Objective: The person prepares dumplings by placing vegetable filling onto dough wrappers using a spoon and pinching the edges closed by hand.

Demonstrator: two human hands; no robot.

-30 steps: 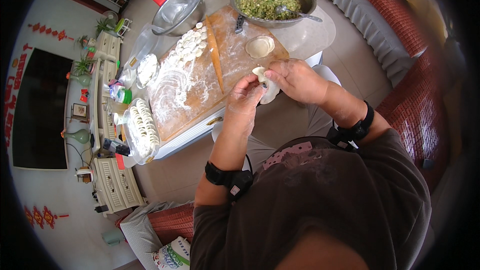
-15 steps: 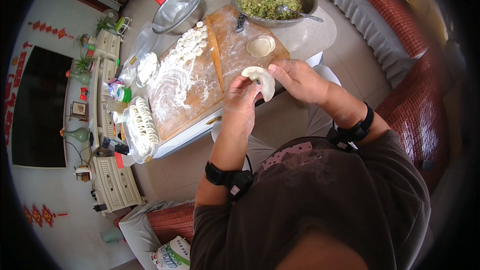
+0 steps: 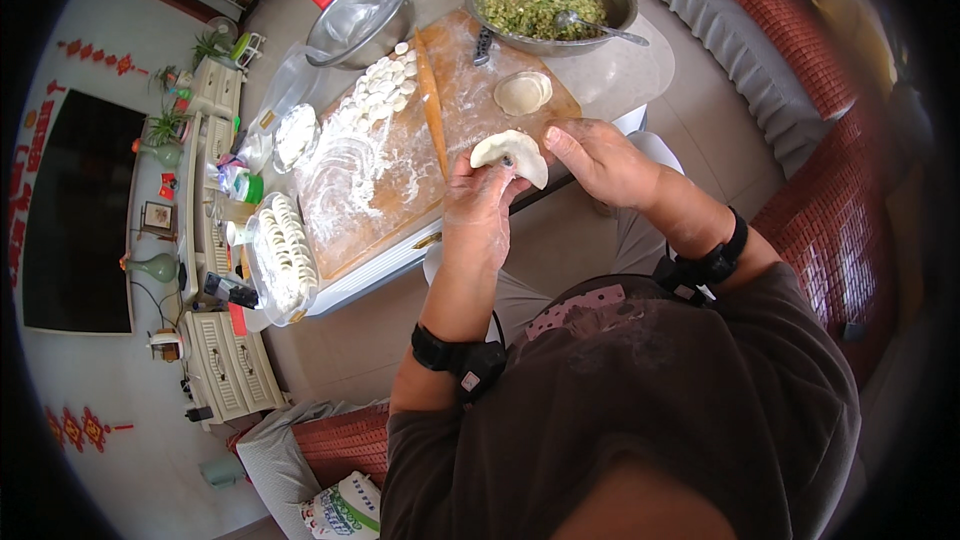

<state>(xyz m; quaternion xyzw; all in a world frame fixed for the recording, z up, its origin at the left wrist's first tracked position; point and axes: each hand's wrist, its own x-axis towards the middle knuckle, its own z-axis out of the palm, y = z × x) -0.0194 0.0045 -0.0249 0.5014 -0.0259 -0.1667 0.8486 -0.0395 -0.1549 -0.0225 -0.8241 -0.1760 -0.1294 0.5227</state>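
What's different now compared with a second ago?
The right hand has let go of the dough piece, which both hands were pinching; the left hand now holds it alone, slightly further left, with a gap to the right hand. The rolling pin, filling bowl and tray of dumplings stayed put.

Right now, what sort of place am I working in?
It looks like the living room of a home: there is a large dark television at the wall, a long seat with a red cover and a pale cabinet with drawers.
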